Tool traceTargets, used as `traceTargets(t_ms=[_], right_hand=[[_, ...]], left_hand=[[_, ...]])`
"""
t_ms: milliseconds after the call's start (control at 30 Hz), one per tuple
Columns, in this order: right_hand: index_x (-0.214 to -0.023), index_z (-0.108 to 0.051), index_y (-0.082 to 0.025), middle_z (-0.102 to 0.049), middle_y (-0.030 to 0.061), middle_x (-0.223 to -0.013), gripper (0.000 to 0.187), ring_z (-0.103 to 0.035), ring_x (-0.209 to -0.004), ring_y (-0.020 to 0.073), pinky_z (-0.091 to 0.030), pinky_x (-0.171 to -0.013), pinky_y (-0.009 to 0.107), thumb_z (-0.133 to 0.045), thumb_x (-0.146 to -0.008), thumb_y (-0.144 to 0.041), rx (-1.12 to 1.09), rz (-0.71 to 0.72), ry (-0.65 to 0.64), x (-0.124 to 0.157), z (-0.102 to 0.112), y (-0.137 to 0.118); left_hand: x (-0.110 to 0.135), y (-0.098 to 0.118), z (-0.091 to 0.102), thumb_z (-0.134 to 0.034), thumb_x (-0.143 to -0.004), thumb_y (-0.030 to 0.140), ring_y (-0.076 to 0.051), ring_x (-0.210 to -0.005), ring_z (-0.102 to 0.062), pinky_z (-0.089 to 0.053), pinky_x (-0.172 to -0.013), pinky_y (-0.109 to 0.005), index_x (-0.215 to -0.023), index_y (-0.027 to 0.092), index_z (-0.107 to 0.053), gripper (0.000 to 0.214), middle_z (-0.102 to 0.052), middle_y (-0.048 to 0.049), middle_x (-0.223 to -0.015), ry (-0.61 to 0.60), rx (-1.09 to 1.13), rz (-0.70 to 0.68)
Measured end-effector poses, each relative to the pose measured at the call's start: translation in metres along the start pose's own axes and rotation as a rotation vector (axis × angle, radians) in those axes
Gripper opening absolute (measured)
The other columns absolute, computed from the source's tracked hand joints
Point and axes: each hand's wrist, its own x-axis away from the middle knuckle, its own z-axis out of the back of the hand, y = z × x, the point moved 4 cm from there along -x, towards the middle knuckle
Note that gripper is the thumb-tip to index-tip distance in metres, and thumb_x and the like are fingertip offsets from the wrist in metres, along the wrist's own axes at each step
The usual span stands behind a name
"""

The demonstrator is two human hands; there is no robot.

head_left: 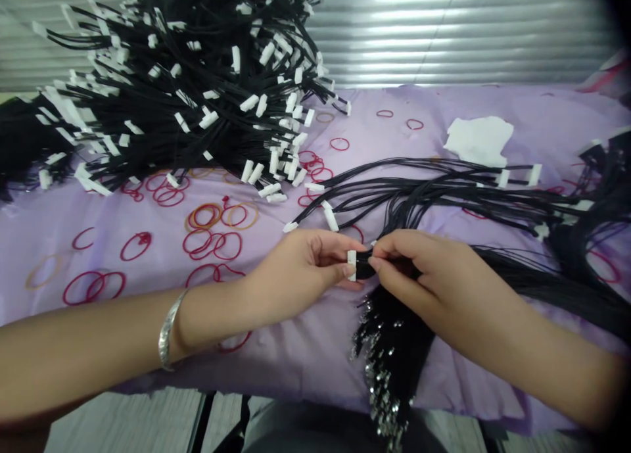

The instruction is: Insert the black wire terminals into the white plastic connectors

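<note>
Between the thumb and fingers of my left hand [296, 269] is a white connector [351, 265], with black wires running out of its right side. My right hand [419, 269] pinches close beside it, its thumb and index finger closed on a thin black wire at the connector. Below my right hand hangs a thick bundle of black wires [394, 354] with shiny metal tips, over the front of the table. More black wires [419, 193] with white connectors on their ends lie just behind both hands.
A big heap of black wires with white connectors [207, 98] stands at the back left. Red rubber bands [211, 242] lie scattered on the purple cloth [286, 367]. A torn white piece [479, 139] lies at the back right, before a slatted blind [434, 32].
</note>
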Motion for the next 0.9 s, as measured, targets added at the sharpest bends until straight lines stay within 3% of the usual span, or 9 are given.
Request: traceTargets(t_ms=[333, 500, 633, 900], right_hand=[[-0.074, -0.060, -0.020, -0.058, -0.0044, -0.063, 0.010, -0.049, -0.053, 0.0065, -0.034, -0.049, 0.019, -0.054, -0.081, -0.016, -0.077, 0.018, 0.001, 0.001, 0.004, 0.004], [-0.087, -0.056, -0.017, -0.060, 0.0021, -0.080, 0.005, -0.056, -0.071, 0.0122, -0.043, -0.062, 0.023, -0.055, -0.082, -0.016, 0.096, 0.251, 0.126, 0.004, 0.009, 0.003], [-0.087, -0.056, -0.017, -0.057, 0.0081, -0.099, 0.008, -0.054, -0.089, 0.0164, -0.045, -0.075, 0.028, -0.049, -0.088, -0.018, 0.214, 0.394, 0.164, 0.006, 0.009, 0.002], [-0.087, -0.057, -0.015, -0.057, 0.0102, -0.097, 0.014, -0.052, -0.089, 0.0208, -0.044, -0.078, 0.035, -0.043, -0.091, -0.019, 0.353, 0.362, 0.131, 0.003, 0.011, 0.004]], left_hand=[[0.000, 0.001, 0.001, -0.065, -0.073, 0.005, -0.005, -0.069, -0.064, -0.051, -0.072, -0.014, -0.084, 0.016, -0.072, 0.016, -0.071, 0.0027, -0.075, -0.026, -0.019, -0.020], [-0.002, 0.002, 0.002, -0.062, -0.074, 0.003, -0.006, -0.067, -0.065, -0.054, -0.072, -0.018, -0.084, 0.014, -0.069, 0.016, -0.070, 0.0014, -0.072, -0.041, -0.003, 0.058], [-0.003, 0.000, 0.006, -0.066, -0.074, 0.006, -0.008, -0.070, -0.067, -0.056, -0.075, -0.021, -0.089, 0.014, -0.066, 0.018, -0.071, 0.0004, -0.079, -0.011, 0.015, 0.062], [-0.002, 0.000, 0.004, -0.064, -0.074, 0.005, -0.008, -0.066, -0.067, -0.055, -0.069, -0.019, -0.088, 0.014, -0.065, 0.017, -0.070, 0.0016, -0.074, 0.003, 0.002, 0.053]])
